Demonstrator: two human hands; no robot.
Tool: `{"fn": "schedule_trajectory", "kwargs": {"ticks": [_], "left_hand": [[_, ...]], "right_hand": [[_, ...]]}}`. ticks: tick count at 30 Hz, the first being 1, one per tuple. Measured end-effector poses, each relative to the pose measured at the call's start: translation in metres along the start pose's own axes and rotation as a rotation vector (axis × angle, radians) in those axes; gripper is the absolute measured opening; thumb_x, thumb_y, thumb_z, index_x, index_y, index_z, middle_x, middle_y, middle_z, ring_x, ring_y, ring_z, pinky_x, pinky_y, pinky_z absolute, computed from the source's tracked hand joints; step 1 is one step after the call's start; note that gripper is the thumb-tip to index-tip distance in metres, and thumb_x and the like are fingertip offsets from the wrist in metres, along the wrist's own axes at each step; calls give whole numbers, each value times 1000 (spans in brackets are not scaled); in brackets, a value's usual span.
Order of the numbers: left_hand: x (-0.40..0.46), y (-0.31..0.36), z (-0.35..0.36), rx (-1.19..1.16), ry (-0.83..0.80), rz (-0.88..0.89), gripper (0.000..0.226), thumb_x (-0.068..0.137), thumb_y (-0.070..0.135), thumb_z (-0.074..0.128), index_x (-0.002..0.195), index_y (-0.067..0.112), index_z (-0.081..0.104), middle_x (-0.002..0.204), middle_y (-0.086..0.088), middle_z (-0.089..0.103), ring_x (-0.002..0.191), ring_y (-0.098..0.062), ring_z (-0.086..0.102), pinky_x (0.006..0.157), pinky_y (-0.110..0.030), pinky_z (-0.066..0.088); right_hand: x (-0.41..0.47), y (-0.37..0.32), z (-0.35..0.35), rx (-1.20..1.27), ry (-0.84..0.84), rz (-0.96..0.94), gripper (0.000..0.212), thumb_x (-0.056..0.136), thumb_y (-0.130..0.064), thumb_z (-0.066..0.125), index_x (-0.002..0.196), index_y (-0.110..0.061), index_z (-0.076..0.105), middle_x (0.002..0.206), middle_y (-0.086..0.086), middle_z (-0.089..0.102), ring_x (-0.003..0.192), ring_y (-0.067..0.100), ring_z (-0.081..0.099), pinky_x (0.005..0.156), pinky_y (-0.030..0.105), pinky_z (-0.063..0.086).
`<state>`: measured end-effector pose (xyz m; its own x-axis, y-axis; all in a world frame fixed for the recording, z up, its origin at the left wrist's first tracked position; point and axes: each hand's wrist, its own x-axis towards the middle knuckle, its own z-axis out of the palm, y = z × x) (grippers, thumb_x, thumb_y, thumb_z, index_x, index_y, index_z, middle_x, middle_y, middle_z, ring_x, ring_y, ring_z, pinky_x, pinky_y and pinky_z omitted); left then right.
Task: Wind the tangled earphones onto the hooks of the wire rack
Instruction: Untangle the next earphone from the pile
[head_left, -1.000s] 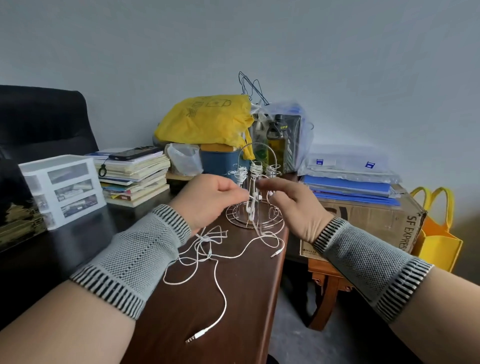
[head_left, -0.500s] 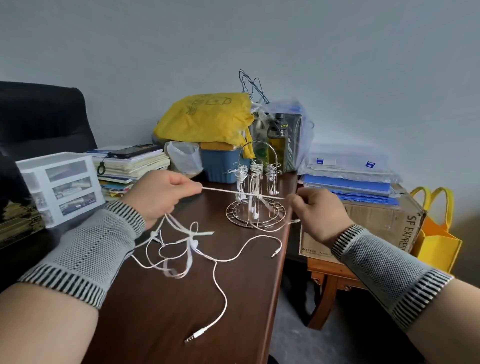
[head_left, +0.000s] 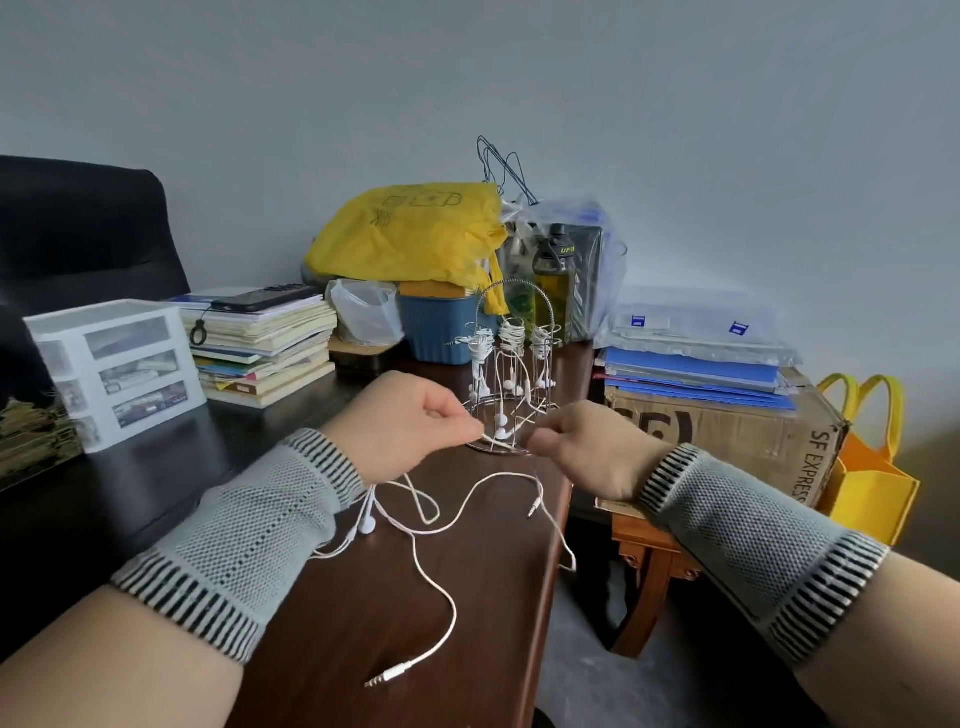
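- Earphones (head_left: 415, 525): white cable, loose loops on the brown table (head_left: 395, 613) just below and toward the viewer from both hands; one short taut stretch runs between the two pinches.
- Left hand (head_left: 405, 423): fingers curled, thumb and forefinger pinching the cable at its right end. An earbud hangs just under this wrist.
- Right hand (head_left: 582, 447): fingers curled on the cable's other end, slightly blurred; the exact finger hold is hard to make out.
- Jack plug (head_left: 387, 678) lies at the near end of the cable, well below the grip; a second plug (head_left: 534, 506) lies just under the right hand.
- Wire rack (head_left: 511, 374): stands directly behind the grip, its round base touching the gap between the hands. Upper hooks already carry wound white cables with buds dangling inside.
- Readable text: "SF EXPRESS" on the cardboard box (head_left: 727, 441) to the right of the right hand; "UP" on the bottle (head_left: 553, 283) behind the rack.
- Surroundings beyond the rack: blue tub (head_left: 441, 327), yellow bag (head_left: 410, 234), blue folders (head_left: 696, 371) on the box.
- Left of the grip: book stack (head_left: 260, 353) with a phone on top, white drawer unit (head_left: 114, 364).
- Far right: yellow tote (head_left: 867, 467) beside the box.
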<state>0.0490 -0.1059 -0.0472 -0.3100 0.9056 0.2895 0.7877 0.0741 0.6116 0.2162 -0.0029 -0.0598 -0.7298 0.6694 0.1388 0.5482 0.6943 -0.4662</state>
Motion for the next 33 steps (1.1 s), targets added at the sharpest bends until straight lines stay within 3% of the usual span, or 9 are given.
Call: {"fn": "schedule_trajectory", "kwargs": {"ticks": [2,4,7,13,16,23,26,28,33], "left_hand": [[2,6,8,-19,16,28,12,81,31,74,71,25,73,77,-8,73,67,-14,63,73,-31,52],[4,7,11,-66,31,19,13,82,29,73,70,24,73,76,-12,72,64,-11,57,68,-29,51],[5,1,2,-63,38,-16,13,83,33,72,70,30,72,71,2,72,67,-2,60,63,-16,45],[6,-31,-32,-106,139,-120,11,86,30,69,83,21,74,38,20,49,41,3,47,50,-22,32],[4,-35,-37,-120,136,-136,12,87,28,69,82,18,74,35,18,45,40,-1,43,51,-24,30],[7,-15,-19,-53,59,-49,15,87,33,68,78,21,72,40,21,51,42,8,47,54,-21,33],[8,-9,-17,-98,63,-15,17,88,28,67,79,15,72,37,18,47,39,6,44,52,-21,31],[8,-12,-21,-92,57,-25,17,88,29,67,80,15,72,37,19,46,39,6,45,52,-20,31],[6,-48,-41,-99,105,-111,17,85,34,70,74,21,75,42,12,45,46,-4,42,68,-30,43]], "right_hand": [[1,-13,7,319,19,-70,24,95,-19,47,102,-14,70,93,7,72,83,20,69,84,36,54],[1,-19,11,503,-5,-75,20,96,-13,49,91,-14,68,68,-2,68,55,12,63,59,27,54],[3,-13,2,392,103,-41,25,94,-21,56,72,-16,65,40,-10,45,35,2,37,41,14,33],[19,30,-18,321,399,256,37,91,-24,51,62,-3,58,56,6,51,52,19,43,57,32,43],[21,34,-17,89,208,370,34,94,-30,51,69,-7,58,64,5,53,55,16,46,56,27,45],[16,-32,6,223,176,-108,40,94,-18,48,133,-11,54,124,5,63,112,19,60,101,31,44],[18,-46,16,532,28,-123,29,94,-15,53,124,-15,55,88,4,67,62,9,65,63,27,55],[20,-43,12,420,75,-115,15,95,-22,57,100,-13,66,63,-3,58,38,-2,47,43,14,39],[25,-9,-11,443,302,158,23,94,-19,55,89,-2,69,73,12,67,56,17,58,59,33,56]]}}
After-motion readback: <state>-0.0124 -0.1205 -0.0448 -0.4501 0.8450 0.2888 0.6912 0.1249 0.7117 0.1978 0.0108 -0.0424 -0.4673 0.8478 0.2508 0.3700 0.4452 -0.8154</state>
